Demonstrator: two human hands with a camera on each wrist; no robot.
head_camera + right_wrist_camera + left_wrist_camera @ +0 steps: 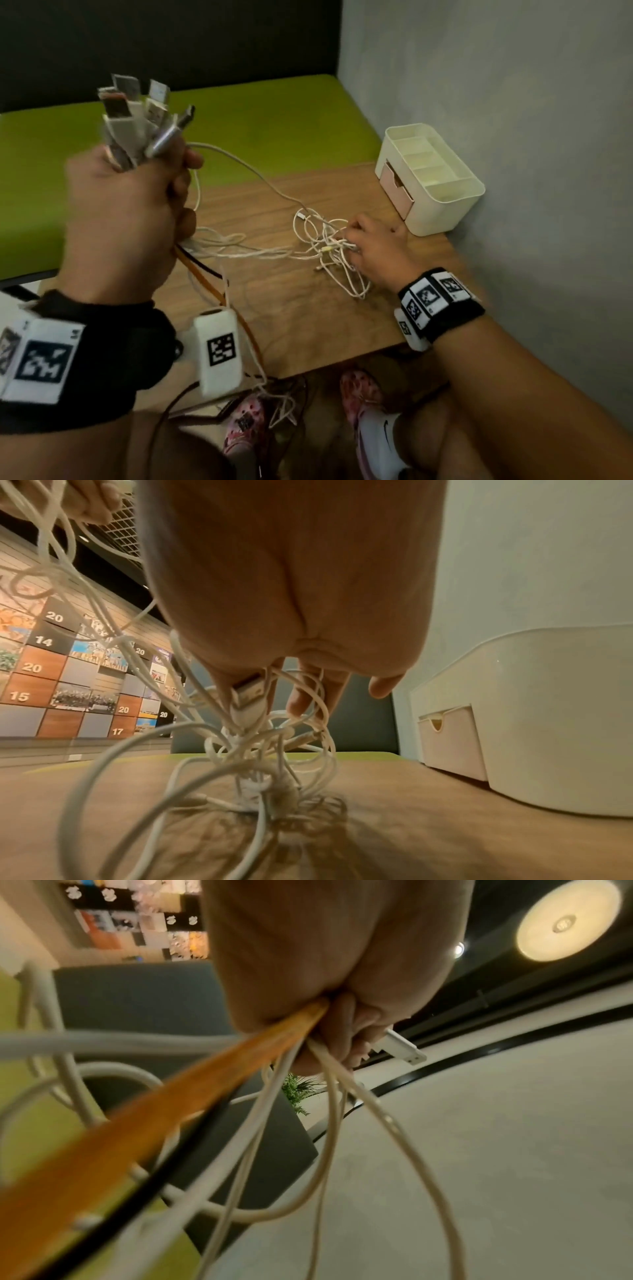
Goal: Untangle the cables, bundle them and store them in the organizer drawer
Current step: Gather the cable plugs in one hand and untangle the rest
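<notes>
1. Head view: the left hand (123, 219) is raised in a fist, clamped round a bunch of cable plugs (137, 120) that stick up out of it. White cables (239, 246) trail from under this fist across the wooden table (308, 318) to the right hand (376, 246), which is low on the table with its fingers in a white tangle (329, 246). An orange cable (205, 284) and a black one also drop from the left fist. Just beyond the right hand, by the grey wall (513, 102), stands the cream organizer (442, 192), its pink drawer (394, 185) slightly open. A green bench (239, 130) lies beyond the left hand.

2. Left wrist view: the left hand (325, 988) grips the orange cable (171, 1110), a black cable (171, 1156) and several white cables (329, 1137); a white plug (404, 1047) pokes out beyond the fingers. A round ceiling lamp (565, 920) glows to the right of the hand.

3. Right wrist view: the right hand (291, 601) pinches a white USB plug (248, 696) at the top of the tangle (260, 764), whose loops wrap round the fingers (301, 699). The organizer (548, 718) is right of the hand, with its drawer (448, 745) facing the tangle. The left hand (89, 501) shows at top left, holding cables.
</notes>
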